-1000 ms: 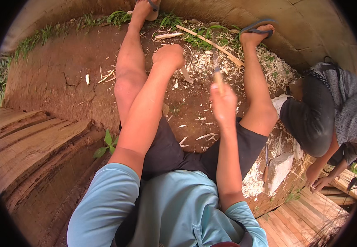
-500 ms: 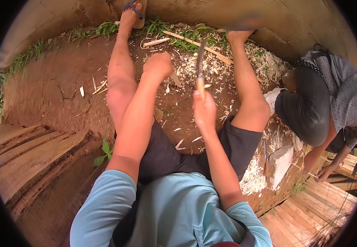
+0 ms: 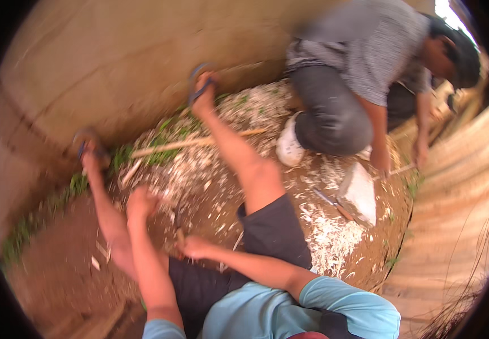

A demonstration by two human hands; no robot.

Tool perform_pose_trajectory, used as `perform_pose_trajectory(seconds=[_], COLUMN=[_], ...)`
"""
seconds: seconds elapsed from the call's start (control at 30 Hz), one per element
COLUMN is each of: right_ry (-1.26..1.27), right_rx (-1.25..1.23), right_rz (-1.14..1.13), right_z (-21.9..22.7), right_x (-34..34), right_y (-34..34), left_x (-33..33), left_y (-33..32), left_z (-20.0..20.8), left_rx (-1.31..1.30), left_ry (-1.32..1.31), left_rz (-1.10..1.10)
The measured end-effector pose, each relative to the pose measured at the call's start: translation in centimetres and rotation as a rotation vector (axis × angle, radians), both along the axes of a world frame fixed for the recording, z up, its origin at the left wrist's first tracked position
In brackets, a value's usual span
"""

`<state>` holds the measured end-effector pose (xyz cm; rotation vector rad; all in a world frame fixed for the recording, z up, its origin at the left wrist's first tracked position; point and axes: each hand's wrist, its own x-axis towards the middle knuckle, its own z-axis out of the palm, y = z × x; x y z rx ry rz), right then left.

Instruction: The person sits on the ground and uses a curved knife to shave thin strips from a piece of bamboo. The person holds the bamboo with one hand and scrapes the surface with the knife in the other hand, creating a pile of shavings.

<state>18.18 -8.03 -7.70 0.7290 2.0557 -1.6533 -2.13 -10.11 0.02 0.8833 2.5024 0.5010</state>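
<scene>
My right hand (image 3: 195,247) is closed around the wooden handle (image 3: 180,236) of a sickle-like curved knife. Motion smears its dark blade (image 3: 177,216), which points away from me over the dirt. Left of the knife, my left hand (image 3: 141,203) is a fist above my left shin, a little farther off. Blur hides what its fingers hold. Both hands are between my spread legs, apart from each other. Pale wood shavings (image 3: 193,175) lie scattered on the ground beyond them.
A person (image 3: 335,107) crouches at the right, hands on a thin stick (image 3: 402,169). Near them lie a pale block (image 3: 360,193) and a brown-handled knife (image 3: 336,204) beside heaped shavings (image 3: 332,246). A long stick (image 3: 199,143) lies before the wall (image 3: 131,62). Planks (image 3: 448,214) border the right.
The view has swung to the right, bringing the crouching person more fully into sight. My right hand and the knife are lower, nearer my lap. The piece jutting from my left fist no longer shows clearly.
</scene>
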Motion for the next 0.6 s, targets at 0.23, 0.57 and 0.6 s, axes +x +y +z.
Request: perform_pose_trajectory(seconds=[0.23,0.57,0.6], right_ry=[-0.21,-0.195,-0.205], right_rx=[0.445,0.492,0.496], right_rz=[0.295,0.491,0.509], right_z=[-2.9,-2.4,-2.6], right_x=[2.4,2.9,2.9], right_y=[1.0,0.1,0.0], left_x=[3.3,3.3,3.7], left_y=[0.3,0.0,0.3], left_z=[2.3,0.3,0.7], left_rx=[0.151,0.058,0.05], left_ry=[-0.148,-0.281,-0.267], left_rz=[-0.129,-0.209,-0.214])
